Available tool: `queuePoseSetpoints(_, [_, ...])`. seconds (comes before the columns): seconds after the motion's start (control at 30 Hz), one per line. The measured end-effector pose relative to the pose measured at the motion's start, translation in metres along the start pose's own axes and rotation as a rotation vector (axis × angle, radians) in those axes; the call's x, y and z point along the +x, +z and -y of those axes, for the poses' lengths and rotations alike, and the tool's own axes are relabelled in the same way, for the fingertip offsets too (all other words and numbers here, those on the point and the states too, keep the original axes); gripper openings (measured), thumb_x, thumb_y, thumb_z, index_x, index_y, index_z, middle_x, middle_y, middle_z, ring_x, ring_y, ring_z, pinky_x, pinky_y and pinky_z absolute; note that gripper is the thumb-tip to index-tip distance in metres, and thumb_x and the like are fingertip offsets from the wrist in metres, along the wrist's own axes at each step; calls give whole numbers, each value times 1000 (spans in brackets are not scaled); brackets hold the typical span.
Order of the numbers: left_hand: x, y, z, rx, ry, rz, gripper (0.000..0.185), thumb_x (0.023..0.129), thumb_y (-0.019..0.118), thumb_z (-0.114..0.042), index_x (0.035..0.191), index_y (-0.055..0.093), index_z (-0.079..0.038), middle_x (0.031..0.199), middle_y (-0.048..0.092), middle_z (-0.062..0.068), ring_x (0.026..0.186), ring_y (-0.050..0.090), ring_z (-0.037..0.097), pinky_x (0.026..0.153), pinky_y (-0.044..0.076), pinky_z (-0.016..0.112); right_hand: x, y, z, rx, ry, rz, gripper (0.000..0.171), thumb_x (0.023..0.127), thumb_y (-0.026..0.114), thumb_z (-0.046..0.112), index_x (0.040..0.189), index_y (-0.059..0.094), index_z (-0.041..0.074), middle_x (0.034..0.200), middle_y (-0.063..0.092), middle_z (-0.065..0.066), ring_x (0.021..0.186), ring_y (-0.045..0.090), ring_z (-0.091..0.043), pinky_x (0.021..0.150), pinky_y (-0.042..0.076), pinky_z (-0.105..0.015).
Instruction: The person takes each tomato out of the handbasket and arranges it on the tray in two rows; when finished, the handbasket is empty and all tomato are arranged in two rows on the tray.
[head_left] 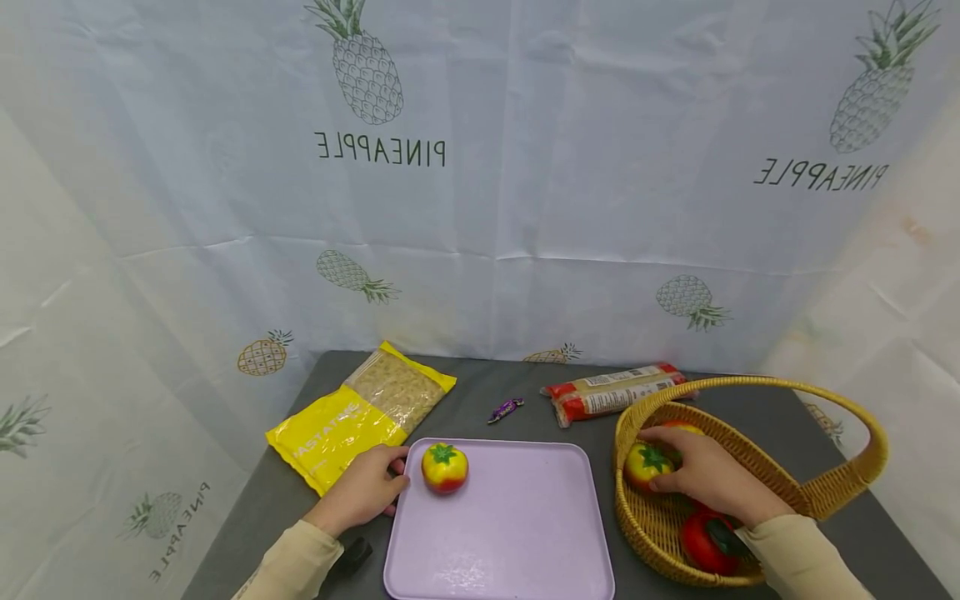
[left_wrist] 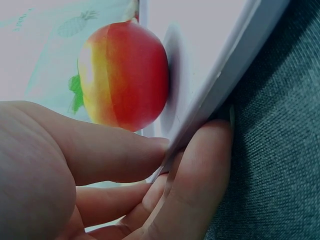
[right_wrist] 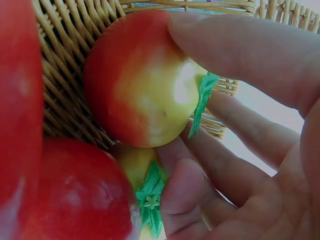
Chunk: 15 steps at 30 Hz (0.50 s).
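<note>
This is a small curtained-off booth; whether it stands in a home, a lab or a shop cannot be told. Pale hanging cloth [head_left: 510, 200] walls it at the back and both sides, creased and printed with pineapples [head_left: 367, 79] and mirror-reversed lettering [head_left: 381, 150]. The cloth meets the far edge of a dark grey worktop [head_left: 472, 417], where a yellow food bag [head_left: 337, 437], a lilac tray [head_left: 517, 533] and a wicker basket [head_left: 627, 518] lend a kitchen-like touch.

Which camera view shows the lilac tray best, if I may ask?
The head view, because nearly the whole lilac tray shows from above. The left wrist view shows only part of its surface and rim; the right wrist view shows none I can identify.
</note>
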<state>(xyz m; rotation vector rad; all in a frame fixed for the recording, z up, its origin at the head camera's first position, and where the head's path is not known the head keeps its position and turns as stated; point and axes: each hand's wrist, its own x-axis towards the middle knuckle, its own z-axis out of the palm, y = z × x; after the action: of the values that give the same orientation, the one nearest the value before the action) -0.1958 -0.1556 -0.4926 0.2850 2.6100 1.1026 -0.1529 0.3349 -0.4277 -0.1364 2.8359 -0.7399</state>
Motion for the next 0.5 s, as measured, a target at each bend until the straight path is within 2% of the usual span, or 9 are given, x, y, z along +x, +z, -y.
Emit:
queuePoseSetpoints(0.37, [0, 0, 1, 5, 3, 3, 51, 90, 72, -12, 137, 57, 1, 95, 59, 4, 68, 59, 14, 53, 57, 23, 0, 1, 0, -39, -17, 0, 68, 71, 89, 39, 132, 65, 19, 129, 64, -9, 113, 60, -28, 95, 51, -54])
queuePoseSetpoints(0.5, [0, 1, 2, 6, 9, -3, 51, 90, 73, -11, 137, 58, 1, 94, 59, 5, 68, 59, 14, 52, 57, 23, -3, -1, 2, -56, -14, 1, 67, 72, 88, 40, 132, 65, 21, 127, 65, -6, 111, 61, -25, 93, 52, -51])
